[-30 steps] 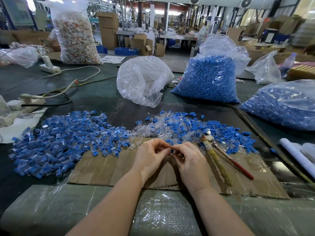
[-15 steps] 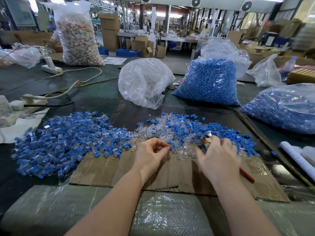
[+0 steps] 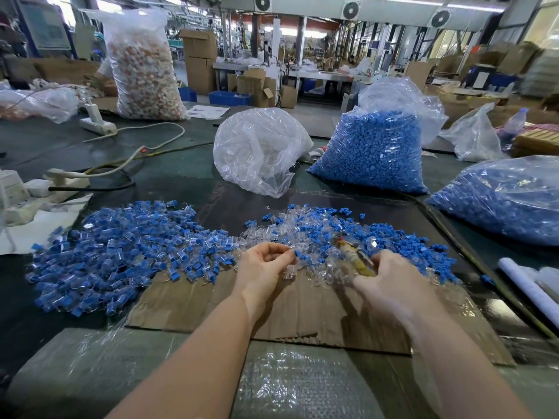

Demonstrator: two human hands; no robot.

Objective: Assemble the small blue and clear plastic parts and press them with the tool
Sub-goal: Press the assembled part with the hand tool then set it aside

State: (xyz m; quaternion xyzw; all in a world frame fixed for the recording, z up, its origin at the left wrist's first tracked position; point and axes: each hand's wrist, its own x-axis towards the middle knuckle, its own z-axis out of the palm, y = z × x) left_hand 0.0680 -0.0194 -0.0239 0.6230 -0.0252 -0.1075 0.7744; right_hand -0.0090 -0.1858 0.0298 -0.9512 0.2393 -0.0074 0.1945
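Half a second earlier the right hand (image 3: 390, 285) had been spread flat over the loose parts; it had since curled round the handle of the tool (image 3: 357, 258) and begun lifting it, blurred with motion. Meanwhile the left hand (image 3: 263, 267) had stayed put near the centre, fingers curled, pinching a small fitted piece (image 3: 298, 254) at its fingertips, though the piece was too small to make out in detail.

By my judgement the step in hand was the pressing: a blue and clear pair seemed already joined in the left hand, and the next move called for bringing the tool's jaws onto it and squeezing.

Left to right on the dark table (image 3: 169, 170): a heap of finished blue-and-clear pieces (image 3: 121, 255) on the left, a sheet of cardboard (image 3: 187, 300) under both hands, and the mixed pile of loose clear and blue parts (image 3: 348, 228) beyond the fingers. Further off stood a clear bag (image 3: 257, 152), a bag of blue parts (image 3: 369, 158) and another blue bag (image 3: 508, 201) at far right. Behind lay a factory hall with cartons and benches.
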